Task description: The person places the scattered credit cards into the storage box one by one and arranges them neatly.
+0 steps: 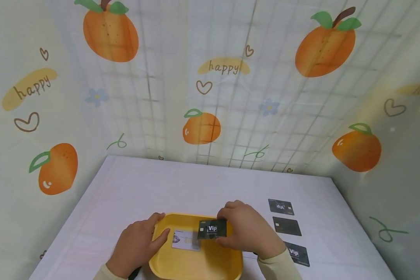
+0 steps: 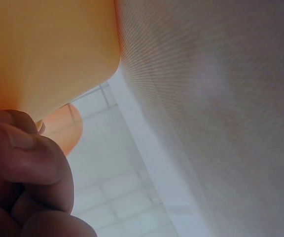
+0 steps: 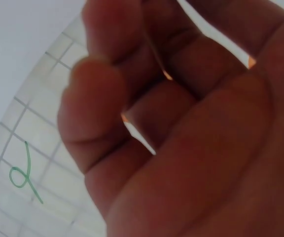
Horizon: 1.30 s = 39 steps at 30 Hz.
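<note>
My left hand (image 1: pixel 136 239) grips the left rim of a yellow tray (image 1: pixel 196 266), thumb over the inner side. In the left wrist view, its curled fingers (image 2: pixel 28 153) lie against the outside of the tray wall. My right hand (image 1: pixel 248 227) pinches a black Vip card (image 1: pixel 210 229) by its right end, over the tray's far right part. Inside the tray lies a white card (image 1: pixel 185 241), its right end overlapped by the black card in the head view. The right wrist view shows the palm and bent fingers; the card is hidden there.
Right of the tray, three dark cards lie in a column on the white table: a far one (image 1: pixel 281 207), a middle one (image 1: pixel 287 226) and a near one (image 1: pixel 298 254) partly behind the right wrist. A pale card (image 1: pixel 249 255) shows beside the tray. A fruit-patterned curtain (image 1: pixel 168 128) surrounds the table.
</note>
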### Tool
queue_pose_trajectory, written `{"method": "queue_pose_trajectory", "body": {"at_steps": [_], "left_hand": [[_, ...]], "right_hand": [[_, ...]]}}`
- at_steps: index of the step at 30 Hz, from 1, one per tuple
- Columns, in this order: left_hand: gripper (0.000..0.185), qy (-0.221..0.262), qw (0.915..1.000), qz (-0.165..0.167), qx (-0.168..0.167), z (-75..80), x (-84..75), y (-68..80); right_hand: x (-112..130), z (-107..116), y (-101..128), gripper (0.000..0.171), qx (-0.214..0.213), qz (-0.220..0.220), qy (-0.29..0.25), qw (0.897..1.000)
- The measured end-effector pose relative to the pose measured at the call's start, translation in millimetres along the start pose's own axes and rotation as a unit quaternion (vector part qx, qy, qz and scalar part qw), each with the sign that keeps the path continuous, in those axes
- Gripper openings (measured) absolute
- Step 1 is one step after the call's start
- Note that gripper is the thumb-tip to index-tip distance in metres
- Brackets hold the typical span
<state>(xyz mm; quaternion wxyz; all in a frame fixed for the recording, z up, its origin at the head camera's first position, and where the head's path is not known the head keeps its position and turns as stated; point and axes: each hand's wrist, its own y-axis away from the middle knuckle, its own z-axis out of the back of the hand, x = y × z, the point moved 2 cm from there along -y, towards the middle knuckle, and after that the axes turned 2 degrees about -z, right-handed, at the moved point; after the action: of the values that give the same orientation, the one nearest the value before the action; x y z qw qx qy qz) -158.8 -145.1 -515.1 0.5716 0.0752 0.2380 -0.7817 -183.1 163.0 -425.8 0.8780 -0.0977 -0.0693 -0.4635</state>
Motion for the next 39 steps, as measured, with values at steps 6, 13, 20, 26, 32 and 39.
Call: {"method": "queue_pose_trajectory", "body": {"at_steps": [6,13,20,26,32,39], "left_hand": [[0.046,-0.002,1.0,0.002,0.002,-1.4,-0.9,-0.5],[0.046,0.001,1.0,-0.005,-0.002,-0.9,-1.6,0.0],[0.046,0.001,1.0,0.0,-0.004,-0.1,-1.9,0.4],[0.046,-0.002,0.9999,-0.009,-0.005,1.6,-1.9,0.9],[0.045,-0.001,0.9999,-0.009,-0.006,2.7,-2.2,2.1],[0.045,-0.005,0.9999,-0.011,-0.005,2.5,-1.6,2.3]], "right_hand": [[0.0,-4.0,-1.8,0.047,0.014,-0.007,0.0,1.0],[0.8,-8.8,-2.2,0.047,0.013,-0.017,0.03,0.999],[5.8,-9.7,-4.0,0.044,0.018,-0.011,0.048,0.999],[12.1,-11.1,-5.5,0.042,0.025,-0.002,0.049,0.998],[13.3,-16.9,-6.8,0.041,0.032,-0.01,0.055,0.998],[14.1,-20.0,-7.7,0.041,0.039,-0.024,0.067,0.997]]}}
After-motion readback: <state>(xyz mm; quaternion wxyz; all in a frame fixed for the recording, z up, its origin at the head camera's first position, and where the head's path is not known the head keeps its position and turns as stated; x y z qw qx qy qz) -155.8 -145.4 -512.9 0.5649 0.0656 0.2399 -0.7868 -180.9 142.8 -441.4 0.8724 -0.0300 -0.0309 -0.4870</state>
